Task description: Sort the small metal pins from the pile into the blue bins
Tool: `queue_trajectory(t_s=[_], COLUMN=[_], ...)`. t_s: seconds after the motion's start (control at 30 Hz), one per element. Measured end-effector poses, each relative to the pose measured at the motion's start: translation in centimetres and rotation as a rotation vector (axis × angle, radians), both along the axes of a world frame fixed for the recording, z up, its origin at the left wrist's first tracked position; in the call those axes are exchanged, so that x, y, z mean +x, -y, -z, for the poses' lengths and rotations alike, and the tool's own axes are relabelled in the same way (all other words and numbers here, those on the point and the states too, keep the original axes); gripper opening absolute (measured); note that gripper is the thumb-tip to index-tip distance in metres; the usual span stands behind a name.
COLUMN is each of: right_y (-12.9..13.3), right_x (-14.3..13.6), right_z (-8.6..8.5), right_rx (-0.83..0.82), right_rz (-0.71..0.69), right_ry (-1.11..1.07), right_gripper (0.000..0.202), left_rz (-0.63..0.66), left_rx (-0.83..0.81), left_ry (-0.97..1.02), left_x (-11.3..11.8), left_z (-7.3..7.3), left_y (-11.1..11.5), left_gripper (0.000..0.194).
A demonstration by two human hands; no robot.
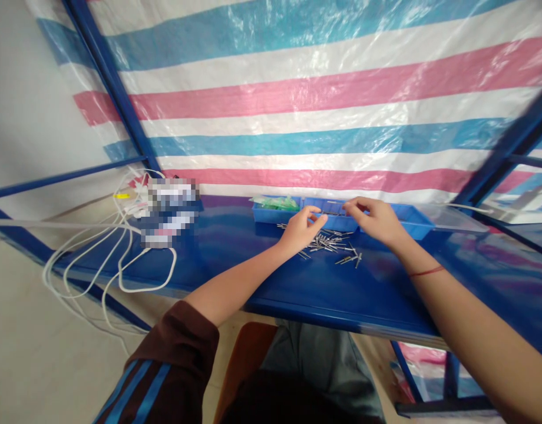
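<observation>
A loose pile of thin metal pins (327, 241), which look like blind rivets, lies on the blue tabletop (235, 259). My left hand (301, 231) is at the pile's left side, its thumb and forefinger curled close together. Over the rim of the middle blue bin (341, 222), my right hand (373, 219) has its fingers bent into a pinch. Whatever sits between the fingertips of either hand is too small to make out. Some thin metal pieces show inside the middle bin, between the two hands.
Left of the middle bin is a blue bin (264, 215) with green plastic-wrapped contents. Another blue bin (419, 227) stands at the right, beside a clear plastic sheet (460, 218). White cables (121, 259) hang at the left. Blue posts and a striped sheet (297, 100) bound the back.
</observation>
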State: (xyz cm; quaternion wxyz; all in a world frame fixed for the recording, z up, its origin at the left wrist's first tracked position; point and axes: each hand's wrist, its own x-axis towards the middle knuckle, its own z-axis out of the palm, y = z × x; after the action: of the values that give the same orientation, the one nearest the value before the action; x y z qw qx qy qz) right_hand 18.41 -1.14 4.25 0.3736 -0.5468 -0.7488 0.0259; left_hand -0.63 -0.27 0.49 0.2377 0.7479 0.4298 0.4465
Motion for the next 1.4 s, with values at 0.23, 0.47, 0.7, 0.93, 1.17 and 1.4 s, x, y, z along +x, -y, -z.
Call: queue_trajectory(t_s=[0.23,0.47,0.7,0.93,1.17,1.4], right_y=[-0.5,-0.4,1.4,1.9,1.0,1.3], right_x=[5.4,4.5,2.4,2.0,0.8,-0.2], right_z=[-1.1,-1.3,-0.9,-0.3,0.6,0.7], right_rx=[-0.038,-0.102,-0.622,-0.623,-0.518,-0.461], right_rz=[0.606,0.336,-0.394,-0.367,-0.362,-0.434], right_ry=[0.143,0.249,0.337,0.386,0.421,0.360], right_gripper=[0.039,0.032,0.024,0.032,0.017,0.025], left_rz=[0.076,0.142,0.180,0.180,0.246,0.217], left_rx=[0.142,0.138,0.132,0.132,0.171,0.250], left_ry=[-0.391,-0.687,-0.753,-0.725,-0.690,-0.709], left_x=[-0.4,-0.7,-0.5,-0.6,-0.2,0.0], left_z=[0.1,0.0,0.1,0.1,-0.2,0.0], left_y=[0.4,0.6,0.8,0.9,1.6,1.4], left_gripper=[0.023,0.033,0.041,0.037,0.036,0.022])
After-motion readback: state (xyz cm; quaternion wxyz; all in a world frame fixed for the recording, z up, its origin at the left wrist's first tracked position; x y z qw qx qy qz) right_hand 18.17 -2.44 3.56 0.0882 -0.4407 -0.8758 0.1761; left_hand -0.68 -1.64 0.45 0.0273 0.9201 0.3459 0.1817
